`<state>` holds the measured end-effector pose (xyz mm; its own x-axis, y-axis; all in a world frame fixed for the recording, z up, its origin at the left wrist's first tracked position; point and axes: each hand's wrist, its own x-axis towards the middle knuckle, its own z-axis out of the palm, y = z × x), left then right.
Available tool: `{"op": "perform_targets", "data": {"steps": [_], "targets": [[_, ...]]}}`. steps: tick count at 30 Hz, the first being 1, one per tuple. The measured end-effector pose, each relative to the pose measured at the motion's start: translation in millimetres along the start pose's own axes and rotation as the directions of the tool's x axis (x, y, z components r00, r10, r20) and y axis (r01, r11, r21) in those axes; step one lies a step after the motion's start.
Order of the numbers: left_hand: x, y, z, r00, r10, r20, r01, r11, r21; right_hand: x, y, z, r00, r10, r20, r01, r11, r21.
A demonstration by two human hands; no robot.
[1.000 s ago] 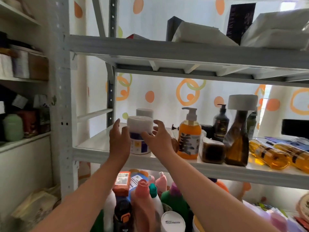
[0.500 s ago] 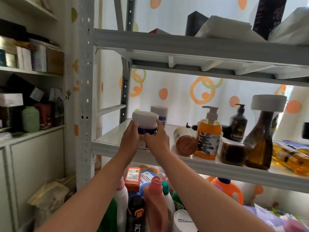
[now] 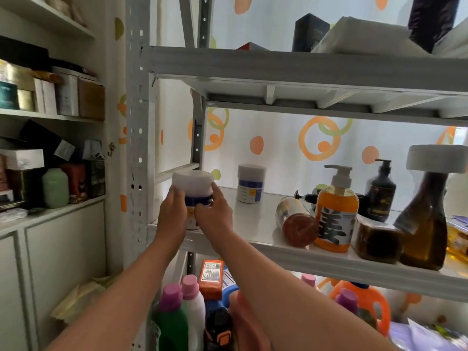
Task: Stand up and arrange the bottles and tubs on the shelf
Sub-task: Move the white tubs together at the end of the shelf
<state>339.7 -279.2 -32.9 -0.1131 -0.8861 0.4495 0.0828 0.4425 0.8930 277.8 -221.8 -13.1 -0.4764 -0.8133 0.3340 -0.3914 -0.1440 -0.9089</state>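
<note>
A white tub with a blue band (image 3: 192,184) stands upright at the front left corner of the grey metal shelf (image 3: 253,219). My left hand (image 3: 172,211) and my right hand (image 3: 214,215) both grip its lower half. A second white tub (image 3: 250,183) stands upright further back. To the right a jar with a reddish lid (image 3: 295,221) lies on its side. Beside it stand an orange pump bottle (image 3: 335,211), a dark pump bottle (image 3: 379,191), a brown tub (image 3: 376,239) and an amber bottle with a wide white cap (image 3: 425,219). A small dark pump bottle (image 3: 307,197) lies behind the jar.
The shelf's perforated upright post (image 3: 139,148) is just left of my hands. The upper shelf (image 3: 304,69) carries boxes. Several detergent bottles (image 3: 187,310) stand below. A cabinet (image 3: 50,173) with boxes and a green bottle is to the left.
Both hands carried the white tub leftward along the shelf toward the front left corner, away from the other bottles. The camera view also swung left.
</note>
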Motion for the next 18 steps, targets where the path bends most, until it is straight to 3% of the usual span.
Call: {"op": "perform_targets", "data": {"steps": [5, 6, 8, 11, 13, 15, 18], "targets": [[-6.4, 6.3, 20.4, 0.97, 0.03, -0.24, 0.028, 0.972, 0.232, 4.1, -0.5, -8.5, 1.0, 0.005, 0.0, -0.005, 1.0, 0.021], [-12.2, 10.1, 24.7, 0.946, 0.106, -0.306, -0.027, 0.968, 0.25, 5.9, -2.8, -11.7, 1.0, 0.009, 0.007, -0.009, 1.0, -0.002], [-26.9, 20.3, 35.0, 0.882, 0.332, -0.335, -0.269, 0.938, 0.221, 15.2, -8.6, -20.9, 1.0, 0.023, -0.018, -0.023, 1.0, -0.021], [-39.8, 29.6, 60.8, 0.85, 0.485, -0.204, -0.465, 0.874, 0.139, 32.7, -18.4, -44.6, 0.996, -0.006, -0.09, 0.001, 0.999, -0.048], [-38.9, 33.6, 80.7, 0.914, 0.385, -0.132, -0.383, 0.923, 0.04, 46.6, -22.2, -62.0, 0.99, 0.02, -0.14, -0.028, 0.998, -0.06], [-30.2, 36.5, 101.3, 0.981, 0.19, -0.033, -0.191, 0.981, -0.029, 64.5, -19.3, -78.5, 0.97, 0.026, -0.242, -0.062, 0.988, -0.141], [-5.8, 33.6, 126.5, 0.998, -0.032, 0.053, 0.035, 0.998, -0.056, 89.4, -14.7, -97.2, 0.952, 0.117, -0.283, -0.134, 0.99, -0.04]]}}
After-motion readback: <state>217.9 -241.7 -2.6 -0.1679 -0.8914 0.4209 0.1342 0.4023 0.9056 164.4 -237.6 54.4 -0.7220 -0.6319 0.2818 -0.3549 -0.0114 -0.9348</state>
